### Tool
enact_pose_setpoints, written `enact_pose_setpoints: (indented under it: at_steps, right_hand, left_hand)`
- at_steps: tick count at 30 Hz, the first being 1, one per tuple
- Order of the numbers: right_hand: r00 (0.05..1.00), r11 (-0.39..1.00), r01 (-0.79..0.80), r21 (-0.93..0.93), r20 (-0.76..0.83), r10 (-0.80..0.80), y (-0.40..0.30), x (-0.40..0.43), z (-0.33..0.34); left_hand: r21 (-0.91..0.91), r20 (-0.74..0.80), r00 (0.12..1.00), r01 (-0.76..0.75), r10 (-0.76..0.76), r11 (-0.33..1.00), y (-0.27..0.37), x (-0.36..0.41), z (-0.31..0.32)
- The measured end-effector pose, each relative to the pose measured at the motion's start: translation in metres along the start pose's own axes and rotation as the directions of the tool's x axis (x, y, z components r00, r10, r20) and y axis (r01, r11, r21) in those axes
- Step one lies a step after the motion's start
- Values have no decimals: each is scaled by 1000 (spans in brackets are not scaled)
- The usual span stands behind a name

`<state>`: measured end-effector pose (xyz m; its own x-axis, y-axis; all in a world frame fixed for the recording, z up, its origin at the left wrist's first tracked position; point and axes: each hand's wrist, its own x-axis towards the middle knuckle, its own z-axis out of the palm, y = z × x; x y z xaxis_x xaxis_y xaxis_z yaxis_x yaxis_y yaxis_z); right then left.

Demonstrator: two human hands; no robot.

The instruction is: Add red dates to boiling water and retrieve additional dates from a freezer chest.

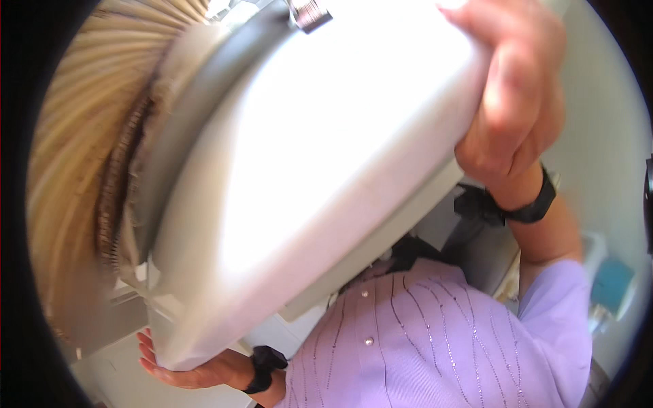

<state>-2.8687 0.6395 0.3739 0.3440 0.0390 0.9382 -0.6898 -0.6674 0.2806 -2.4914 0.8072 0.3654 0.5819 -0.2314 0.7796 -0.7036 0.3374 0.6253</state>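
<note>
A large, glossy white panel-like casing [326,168] fills the middle of the view, tilted from lower left to upper right and partly washed out by glare. A dark grey curved band [191,127] runs along its left side. My right hand [515,97] grips its upper right edge with the fingers curled; the hand is slightly blurred. At the lower left corner, my left hand [199,372] supports the casing from beneath, fingers extended past the edge. Both wrists wear black bands. The casing hides much of what lies behind it.
Tan pleated material [97,153] with a dark trim [120,188] hangs close on the left. A teal object [612,285] stands at the far right beside a pale wall [607,153]. Light-coloured flat surfaces [127,372] show at the lower left.
</note>
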Motion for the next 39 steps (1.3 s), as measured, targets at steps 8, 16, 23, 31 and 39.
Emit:
enact_pose_setpoints:
  at_steps: [8, 16, 23, 31, 39]
  right_hand:
    - [957, 964, -266, -13, 117, 266, 14, -46, -89]
    - [899, 836, -341, 431, 410, 155, -41, -35, -65]
    - [409, 646, -737, 200, 893, 190, -72, -106, 67]
    - [473, 826, -468, 315, 879, -67, -74, -175, 166]
    - [336, 851, -501, 156, 941, 25, -77, -203, 216]
  left_hand:
    - [199, 131, 985, -133, 108, 971, 48, -39, -12]
    - [41, 78, 997, 3, -6, 999, 31, 3, 14]
    - [59, 34, 999, -8, 6, 998, -66, 65, -22]
    - [541, 414, 769, -639, 487, 548, -57, 65, -10]
    - [-97, -73, 987, 135, -142, 986, -42, 62, 0]
